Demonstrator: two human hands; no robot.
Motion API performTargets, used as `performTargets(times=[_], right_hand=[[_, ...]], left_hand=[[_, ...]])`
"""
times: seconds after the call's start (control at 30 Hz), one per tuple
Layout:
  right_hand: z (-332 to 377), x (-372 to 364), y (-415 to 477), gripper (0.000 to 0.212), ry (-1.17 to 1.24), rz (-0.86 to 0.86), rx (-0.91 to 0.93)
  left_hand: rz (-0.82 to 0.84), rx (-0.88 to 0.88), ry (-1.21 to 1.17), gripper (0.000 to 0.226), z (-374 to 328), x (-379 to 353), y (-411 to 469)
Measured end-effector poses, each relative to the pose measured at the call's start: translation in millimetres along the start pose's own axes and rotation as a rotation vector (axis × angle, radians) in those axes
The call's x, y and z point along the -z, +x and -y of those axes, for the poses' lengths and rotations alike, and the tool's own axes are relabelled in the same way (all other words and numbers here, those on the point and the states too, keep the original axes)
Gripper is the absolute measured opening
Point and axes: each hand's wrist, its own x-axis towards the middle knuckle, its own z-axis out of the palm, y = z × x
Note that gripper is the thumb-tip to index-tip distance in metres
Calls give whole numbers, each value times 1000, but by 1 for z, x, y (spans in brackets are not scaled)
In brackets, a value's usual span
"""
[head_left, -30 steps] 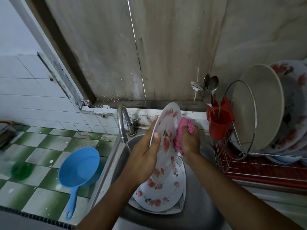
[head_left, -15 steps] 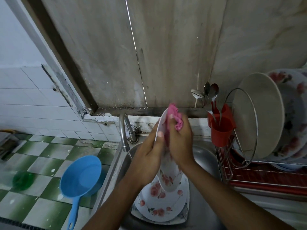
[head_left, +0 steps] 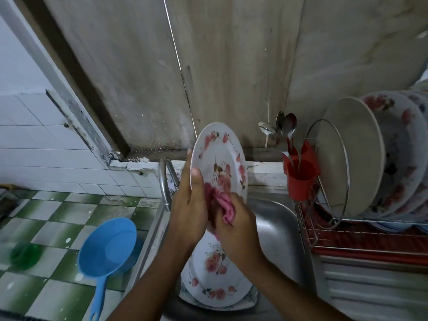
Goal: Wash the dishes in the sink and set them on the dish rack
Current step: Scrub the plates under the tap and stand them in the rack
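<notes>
Now, on my feed: the left hand (head_left: 188, 205) grips the floral plate (head_left: 220, 158) by its left rim, thumb on the front face, fingers behind. The plate is held on edge above the sink (head_left: 278, 223), its patterned face turned to the right. The right hand (head_left: 236, 230) is curled round a pink cloth (head_left: 225, 205) and presses it against the lower part of that face. How much cloth lies under the palm I cannot tell.

In the basin below the hands is a stack of floral plates (head_left: 215, 281), lying flat. I cannot count them. The faucet (head_left: 164, 181) is just left of the left hand, spout curving down.

Right of the sink a wire dish rack (head_left: 347, 237) sits on a red tray (head_left: 370, 245). A cream plate (head_left: 356, 154) stands on edge at the front, with patterned plates behind it. A red cutlery cup (head_left: 301, 179) sits at the rack's left end, spoons (head_left: 289, 126) standing in it bowls up.

To the left, on the green-and-white tiled floor (head_left: 58, 205), lies a blue dipper (head_left: 108, 244). A blurred green object (head_left: 25, 253) sits further left.
</notes>
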Motion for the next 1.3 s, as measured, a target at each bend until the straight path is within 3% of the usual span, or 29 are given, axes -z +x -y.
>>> performTargets(times=[0.13,0.27,0.4,0.47,0.53,0.6,0.73,0.93,1.1,1.2,1.3], right_hand=[[-40,25,30,20,-258,-167,-164],[-9,29,87,7,-157,-371,-175],[55,-3,67,7,46,-241,114],[49,-8,41,20,79,-128,231],[17,2,22,30,-50,-51,303],[-17,18,23,25,-179,-77,221],[-40,34,52,6,-235,-245,-114],[-43,22,4,17,-205,-70,44],[-47,33,67,19,-191,-275,-226],[-7,20,89,10,-52,-353,-153],[33,-6,64,13,63,-137,82]], left_hand=[[38,38,-40,56,0,6,-12],[133,39,1,49,-2,-1,-21],[79,-30,76,59,-10,-2,-5],[21,-51,34,61,-17,5,2],[-40,-69,-26,56,-23,12,1],[-65,-77,-69,49,-26,16,-4],[-49,-41,-54,40,-21,14,-13],[-36,-32,-58,44,-19,14,-14],[107,47,-14,51,-8,15,-32],[153,49,96,53,-4,12,-27],[121,32,136,54,-3,12,-13]])
